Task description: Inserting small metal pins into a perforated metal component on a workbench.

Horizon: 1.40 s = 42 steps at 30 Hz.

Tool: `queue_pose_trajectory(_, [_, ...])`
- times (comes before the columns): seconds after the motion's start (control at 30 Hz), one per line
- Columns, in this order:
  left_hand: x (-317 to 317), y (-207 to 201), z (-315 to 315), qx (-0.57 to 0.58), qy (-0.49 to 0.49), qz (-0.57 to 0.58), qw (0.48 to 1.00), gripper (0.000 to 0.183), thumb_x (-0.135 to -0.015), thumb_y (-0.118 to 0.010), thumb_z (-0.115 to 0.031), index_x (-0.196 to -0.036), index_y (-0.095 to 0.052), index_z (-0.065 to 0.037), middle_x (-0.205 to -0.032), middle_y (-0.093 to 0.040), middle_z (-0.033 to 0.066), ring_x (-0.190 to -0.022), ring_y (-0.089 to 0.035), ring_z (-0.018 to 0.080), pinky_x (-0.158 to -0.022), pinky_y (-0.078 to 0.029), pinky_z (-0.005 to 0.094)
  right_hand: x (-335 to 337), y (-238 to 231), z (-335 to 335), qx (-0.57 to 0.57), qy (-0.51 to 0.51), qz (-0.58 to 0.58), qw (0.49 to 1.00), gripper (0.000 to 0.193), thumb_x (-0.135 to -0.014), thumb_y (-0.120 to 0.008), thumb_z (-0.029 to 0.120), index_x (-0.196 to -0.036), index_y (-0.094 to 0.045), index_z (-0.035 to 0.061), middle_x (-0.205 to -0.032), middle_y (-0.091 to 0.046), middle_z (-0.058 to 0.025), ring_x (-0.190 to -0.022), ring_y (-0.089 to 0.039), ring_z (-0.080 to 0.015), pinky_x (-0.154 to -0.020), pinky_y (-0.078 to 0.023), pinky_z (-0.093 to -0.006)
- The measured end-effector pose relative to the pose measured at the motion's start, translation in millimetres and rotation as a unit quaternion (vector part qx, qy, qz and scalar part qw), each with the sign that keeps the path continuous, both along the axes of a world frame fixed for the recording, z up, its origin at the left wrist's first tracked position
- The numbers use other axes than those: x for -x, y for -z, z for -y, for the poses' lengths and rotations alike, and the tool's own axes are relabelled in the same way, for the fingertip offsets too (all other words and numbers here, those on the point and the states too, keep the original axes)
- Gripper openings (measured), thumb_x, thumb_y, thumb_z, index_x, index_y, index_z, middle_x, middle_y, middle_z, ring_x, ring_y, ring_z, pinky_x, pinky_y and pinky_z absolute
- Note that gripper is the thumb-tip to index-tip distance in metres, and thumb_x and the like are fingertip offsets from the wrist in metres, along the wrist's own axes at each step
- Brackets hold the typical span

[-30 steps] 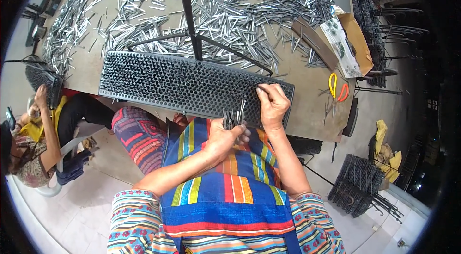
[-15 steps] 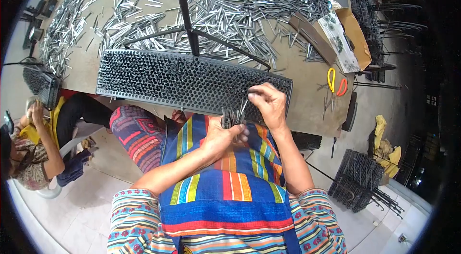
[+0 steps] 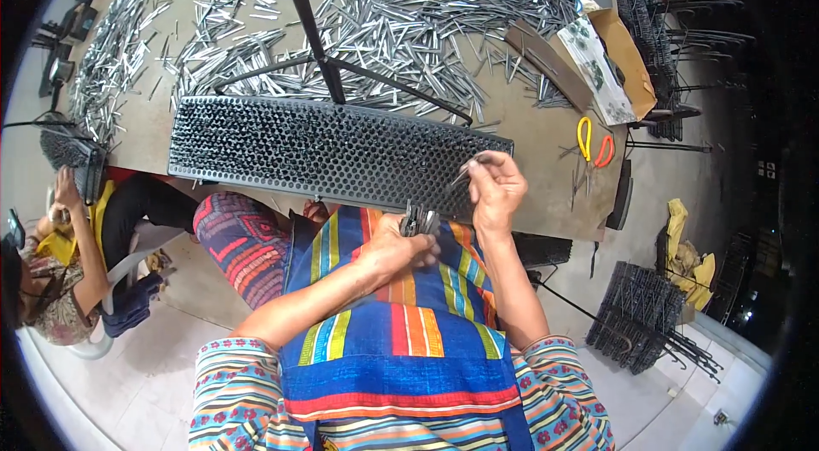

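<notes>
— What are we looking at, going from the biggest thing down?

— We are leaning over a wide worktable [image 3: 546, 131] that is carrying a thick scatter of loose metal pins [image 3: 401, 16]. Along its near edge a long black perforated rack [image 3: 324, 152] is lying, most of its holes already bristling with pins. A dark stand [image 3: 324, 67] is rising behind the rack. Off to the right an open cardboard box [image 3: 610, 58] is sitting at the table's corner, with yellow-and-orange scissors [image 3: 593, 141] lying just below it.

— And our hands?

— Our left hand [image 3: 397, 248] is curling shut around a small bundle of pins [image 3: 420, 219], holding it just below the rack's near edge. Our right hand [image 3: 495, 189] is hovering over the rack's right end, thumb and fingers pinching a single pin [image 3: 467, 169] whose tip is touching the perforated face.

— Anyone else about?

— Another person [image 3: 60, 280] is sitting at the far left, beside the table.
</notes>
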State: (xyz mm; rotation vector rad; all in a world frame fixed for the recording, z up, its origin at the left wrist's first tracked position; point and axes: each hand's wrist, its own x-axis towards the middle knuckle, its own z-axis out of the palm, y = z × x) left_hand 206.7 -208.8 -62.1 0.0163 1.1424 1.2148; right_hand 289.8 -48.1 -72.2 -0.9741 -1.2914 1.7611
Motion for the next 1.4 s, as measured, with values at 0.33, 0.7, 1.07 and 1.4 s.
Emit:
queue_pose_trajectory(0.33, [-4,0,-3,0.001,-0.028,0.013,1.0,0.01,-0.087,-0.058,0.001,-0.096,-0.063,-0.001,-0.077,-0.069,0.0095,-0.062,-0.065,0.0149,-0.054,-0.051,0.0259,10,37,-22,-0.258,0.02,0.095,0.961,0.01,-0.087,-0.066,-0.004,-0.093,-0.06,0.0017,-0.071,-0.058,0.002,-0.053,-0.044,0.0,-0.044,-0.033,-0.0173])
queue_pose_trajectory(0.7, [-1,-2,-7,0.033,-0.114,0.035,0.992,0.013,-0.087,-0.059,0.002,-0.099,-0.063,0.0,-0.081,-0.069,0.0122,-0.065,-0.066,0.018,-0.058,-0.055,0.0304,14,17,-19,-0.344,-0.001,0.147,0.927,0.008,-0.081,-0.069,-0.006,-0.086,-0.067,-0.0003,-0.067,-0.057,0.0042,-0.056,-0.044,0.0,-0.049,-0.035,-0.0189])
queue_pose_trajectory(1.07, [9,-9,-10,0.011,-0.185,-0.001,0.983,0.009,-0.09,-0.06,-0.003,-0.096,-0.067,-0.001,-0.086,-0.072,0.011,-0.071,-0.07,0.0171,-0.058,-0.054,0.027,-16,-18,-2,0.096,-0.105,0.008,0.99,0.012,-0.078,-0.069,-0.006,-0.086,-0.064,0.0016,-0.072,-0.067,-0.0058,-0.044,-0.046,-0.0042,-0.038,-0.033,-0.0182])
queue_pose_trajectory(1.4, [5,-7,9,0.052,-0.108,0.038,0.992,0.007,-0.085,-0.059,0.004,-0.09,-0.063,0.002,-0.078,-0.068,0.0116,-0.063,-0.066,0.0188,-0.057,-0.056,0.0303,-1,-1,4,-0.433,-0.108,0.288,0.847,0.016,-0.079,-0.068,0.004,-0.095,-0.07,0.0025,-0.083,-0.064,-0.013,-0.069,-0.064,-0.0267,-0.062,-0.051,-0.0338])
